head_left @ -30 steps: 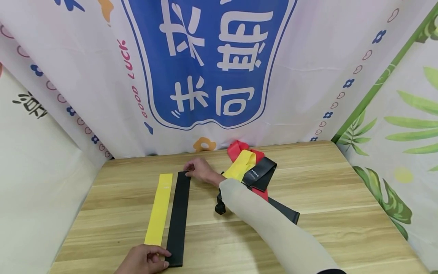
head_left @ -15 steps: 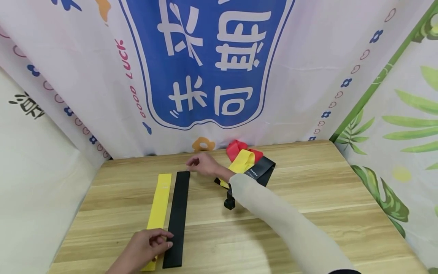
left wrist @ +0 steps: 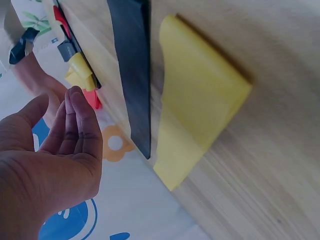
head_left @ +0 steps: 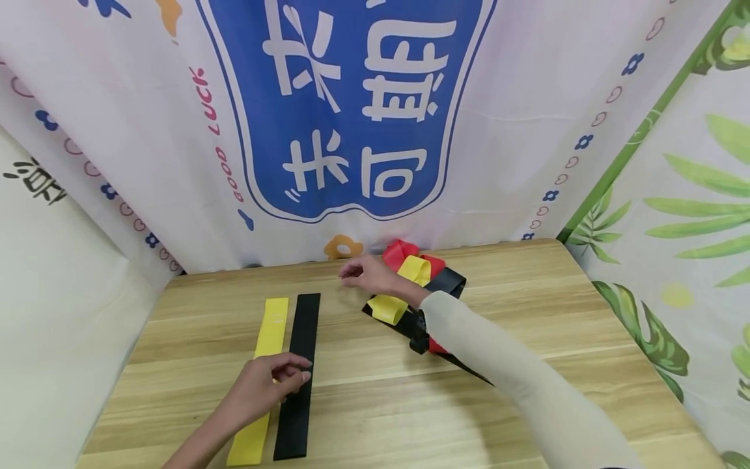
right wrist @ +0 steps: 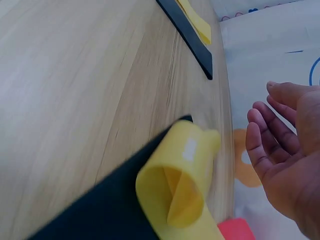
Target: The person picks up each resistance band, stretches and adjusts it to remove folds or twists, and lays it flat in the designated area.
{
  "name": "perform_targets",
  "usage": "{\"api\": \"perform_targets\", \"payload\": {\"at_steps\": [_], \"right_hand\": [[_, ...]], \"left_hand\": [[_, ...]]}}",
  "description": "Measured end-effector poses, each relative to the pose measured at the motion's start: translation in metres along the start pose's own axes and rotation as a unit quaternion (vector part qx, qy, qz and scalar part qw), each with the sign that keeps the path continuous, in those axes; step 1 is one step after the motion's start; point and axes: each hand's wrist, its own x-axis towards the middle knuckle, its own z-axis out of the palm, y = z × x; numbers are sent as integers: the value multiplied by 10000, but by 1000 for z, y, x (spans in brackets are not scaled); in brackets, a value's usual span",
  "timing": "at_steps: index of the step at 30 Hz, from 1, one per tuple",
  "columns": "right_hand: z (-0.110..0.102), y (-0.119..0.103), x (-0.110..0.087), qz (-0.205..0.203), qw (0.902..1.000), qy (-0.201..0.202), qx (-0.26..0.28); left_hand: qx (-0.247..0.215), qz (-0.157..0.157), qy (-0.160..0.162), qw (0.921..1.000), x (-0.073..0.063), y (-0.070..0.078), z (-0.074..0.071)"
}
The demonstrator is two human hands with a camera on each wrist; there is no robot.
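Left of the flat black resistance band (head_left: pixel 295 417), the yellow resistance band (head_left: pixel 273 335) lies on the surface (head_left: pixel 527 299); right of the black one sits a tangled band heap (head_left: pixel 415 268). The left hand (head_left: pixel 266 385) hangs over it, the right hand (head_left: pixel 369 273) near its far end, both empty, fingers loosely bent. Flattening likely wants both ends drawn evenly taut.

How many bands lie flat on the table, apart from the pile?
2: a yellow band and, just to its right, a black band. The left hand partly hides both in the head view.
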Motion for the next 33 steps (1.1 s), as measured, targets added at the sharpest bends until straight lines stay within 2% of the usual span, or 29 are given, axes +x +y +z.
{"api": "perform_targets", "payload": {"at_steps": [7,17,27,33], "right_hand": [[-17,6,-18,-4,9999,86,-121],[-36,13,-45,49,9995,69,-301],[-47,24,-72,449,9972,116,-593],[-45,29,-86,635,9950,233,-739]], "left_hand": [[-168,5,200,9997,18,8,1],[-163,263,320,9990,48,11,6],[-106,590,598,9964,76,12,16],[-231,535,587,9966,92,13,23]]}}
